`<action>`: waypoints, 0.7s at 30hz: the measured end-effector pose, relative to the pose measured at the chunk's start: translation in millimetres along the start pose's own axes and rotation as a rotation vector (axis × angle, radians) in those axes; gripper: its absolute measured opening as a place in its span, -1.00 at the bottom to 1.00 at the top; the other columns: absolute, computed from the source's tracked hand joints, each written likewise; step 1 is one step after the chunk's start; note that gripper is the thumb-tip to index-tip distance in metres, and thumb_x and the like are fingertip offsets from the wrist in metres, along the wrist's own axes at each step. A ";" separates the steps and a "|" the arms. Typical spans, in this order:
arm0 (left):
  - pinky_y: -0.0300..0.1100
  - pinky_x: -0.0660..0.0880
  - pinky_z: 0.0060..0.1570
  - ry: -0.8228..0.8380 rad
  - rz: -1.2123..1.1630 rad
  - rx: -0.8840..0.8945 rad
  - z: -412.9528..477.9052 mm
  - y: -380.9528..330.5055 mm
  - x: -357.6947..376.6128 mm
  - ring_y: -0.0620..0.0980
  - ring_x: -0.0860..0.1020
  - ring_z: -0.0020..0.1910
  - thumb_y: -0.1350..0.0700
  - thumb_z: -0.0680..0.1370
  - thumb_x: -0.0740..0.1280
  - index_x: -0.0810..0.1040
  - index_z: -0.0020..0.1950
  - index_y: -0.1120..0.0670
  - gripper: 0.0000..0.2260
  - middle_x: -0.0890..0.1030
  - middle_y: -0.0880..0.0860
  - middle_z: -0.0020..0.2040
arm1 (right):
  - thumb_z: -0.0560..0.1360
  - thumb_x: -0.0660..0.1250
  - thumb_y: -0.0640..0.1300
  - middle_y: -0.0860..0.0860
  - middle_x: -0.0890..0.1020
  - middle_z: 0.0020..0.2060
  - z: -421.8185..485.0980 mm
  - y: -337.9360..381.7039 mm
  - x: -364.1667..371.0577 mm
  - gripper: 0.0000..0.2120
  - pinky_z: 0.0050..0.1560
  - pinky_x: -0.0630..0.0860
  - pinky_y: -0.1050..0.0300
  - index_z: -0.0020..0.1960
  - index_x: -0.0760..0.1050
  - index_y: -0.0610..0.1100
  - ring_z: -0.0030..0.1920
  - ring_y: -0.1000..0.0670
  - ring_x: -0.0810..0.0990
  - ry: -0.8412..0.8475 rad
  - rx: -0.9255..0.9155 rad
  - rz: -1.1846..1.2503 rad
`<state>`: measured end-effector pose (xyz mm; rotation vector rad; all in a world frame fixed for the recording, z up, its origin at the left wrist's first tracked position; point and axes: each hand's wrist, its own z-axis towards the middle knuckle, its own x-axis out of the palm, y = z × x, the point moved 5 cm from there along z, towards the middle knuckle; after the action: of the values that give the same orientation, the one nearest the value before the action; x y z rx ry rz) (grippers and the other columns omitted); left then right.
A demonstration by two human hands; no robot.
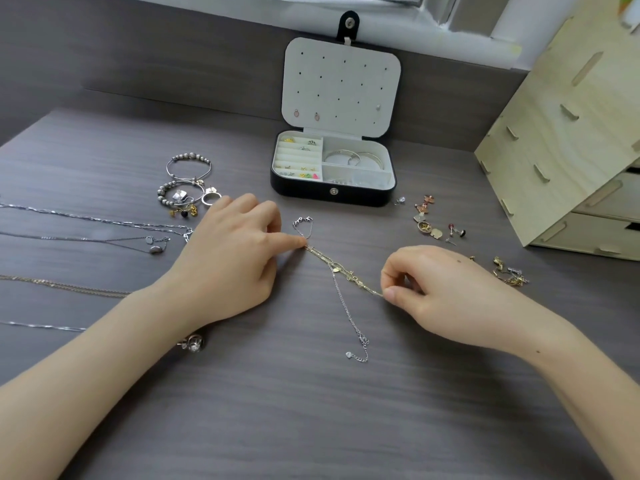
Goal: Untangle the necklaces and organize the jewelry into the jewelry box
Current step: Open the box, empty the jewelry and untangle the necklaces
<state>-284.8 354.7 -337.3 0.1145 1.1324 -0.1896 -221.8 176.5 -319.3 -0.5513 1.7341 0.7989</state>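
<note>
A gold chain (343, 270) lies stretched across the grey table, crossed by a thin silver chain (348, 311) that ends in a small heart tag near me. My left hand (232, 258) presses the gold chain's far end to the table with a fingertip. My right hand (446, 296) pinches its near end between thumb and forefinger. Behind them stands the open black jewelry box (332, 194), with rings and earrings in its left slots and bangles at the right. Its white lid (341, 84) holds a few studs.
Beaded bracelets and rings (185, 188) lie left of the box. Long silver and gold necklaces (90, 230) stretch along the left side. Loose earrings (436, 220) and gold pieces (509, 271) lie at the right. A ring (192, 342) sits under my left forearm. A wooden drawer unit (568, 140) stands at right.
</note>
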 end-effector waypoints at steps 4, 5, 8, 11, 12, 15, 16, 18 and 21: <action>-0.15 0.19 -0.29 -0.005 -0.009 -0.002 0.2 1.1 -1.3 0.11 0.43 -0.31 0.17 0.33 0.06 0.68 -0.03 0.01 -0.57 0.53 0.06 -0.23 | 0.51 0.28 -0.03 0.19 0.47 -0.26 -0.4 3.0 -1.2 -0.89 -0.11 0.29 0.24 -0.20 0.43 0.06 -0.13 0.16 0.38 0.013 -0.039 0.000; -0.15 0.21 -0.30 -0.009 -0.015 -0.006 0.3 1.7 -1.7 0.11 0.43 -0.31 0.17 0.32 0.06 0.67 -0.03 0.02 -0.57 0.53 0.06 -0.23 | 0.50 0.30 -0.01 0.18 0.49 -0.26 -0.1 3.9 -1.8 -0.89 -0.10 0.31 0.24 -0.20 0.45 0.05 -0.13 0.16 0.39 0.019 -0.052 0.010; -0.14 0.24 -0.29 -0.023 -0.024 -0.017 0.3 2.0 -2.5 0.11 0.40 -0.29 0.18 0.30 0.06 0.66 -0.01 0.03 -0.56 0.53 0.06 -0.19 | 0.46 0.34 0.05 0.17 0.52 -0.26 5.4 5.3 -4.3 -0.89 -0.16 0.33 0.27 -0.20 0.49 0.05 -0.21 0.20 0.41 -0.039 -0.074 0.078; -0.15 0.19 -0.28 -0.043 -0.054 0.007 0.7 -1.2 -5.6 0.08 0.35 -0.27 0.20 0.29 0.02 0.66 0.00 0.00 -0.52 0.51 0.06 -0.18 | 0.45 0.36 0.06 0.15 0.53 -0.26 14.9 7.8 -2.9 -0.89 -0.23 0.30 0.31 -0.16 0.47 0.07 -0.25 0.21 0.40 -0.133 -0.072 0.121; -0.16 0.18 -0.27 -0.044 -0.064 0.022 0.9 -3.1 -6.1 0.07 0.34 -0.27 0.21 0.30 0.01 0.66 0.00 -0.02 -0.50 0.51 0.06 -0.18 | 0.45 0.36 0.06 0.15 0.53 -0.26 17.5 9.0 -0.6 -0.89 -0.24 0.29 0.30 -0.14 0.47 0.07 -0.25 0.21 0.39 -0.140 -0.073 0.120; -0.16 0.15 -0.26 -0.014 -0.067 0.072 0.7 -9.2 -3.5 0.06 0.32 -0.23 0.21 0.30 0.01 0.67 -0.01 -0.09 -0.48 0.51 0.04 -0.19 | 0.47 0.34 0.03 0.15 0.54 -0.27 21.6 11.5 7.3 -0.92 -0.19 0.32 0.21 -0.14 0.47 0.06 -0.25 0.18 0.39 -0.099 -0.071 0.094; -0.15 0.17 -0.27 0.001 -0.065 0.085 0.6 -10.6 -1.9 0.07 0.34 -0.23 0.21 0.29 0.01 0.68 -0.01 -0.10 -0.48 0.51 0.04 -0.19 | 0.48 0.33 0.01 0.15 0.53 -0.28 21.7 11.5 8.6 -0.92 -0.17 0.34 0.19 -0.16 0.46 0.06 -0.25 0.17 0.39 -0.085 -0.066 0.082; -0.14 0.24 -0.30 0.022 -0.060 0.106 0.9 -12.2 0.4 0.10 0.41 -0.27 0.20 0.30 0.01 0.69 -0.02 -0.10 -0.48 0.52 0.04 -0.21 | 0.50 0.30 0.00 0.16 0.51 -0.31 21.5 10.2 9.2 -0.90 -0.16 0.36 0.19 -0.19 0.45 0.06 -0.24 0.15 0.41 -0.065 -0.052 0.056; -0.13 0.28 -0.33 0.029 -0.060 0.114 1.7 -12.1 0.5 0.12 0.45 -0.31 0.20 0.30 0.01 0.69 -0.02 -0.09 -0.49 0.53 0.05 -0.23 | 0.49 0.29 0.01 0.18 0.48 -0.35 21.9 7.7 7.9 -0.88 -0.17 0.34 0.20 -0.22 0.44 0.06 -0.28 0.16 0.41 -0.035 -0.033 0.039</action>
<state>-285.6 342.6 -337.0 0.1852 1.1550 -0.3072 -215.6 198.2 -328.9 -0.5241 1.7071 0.8613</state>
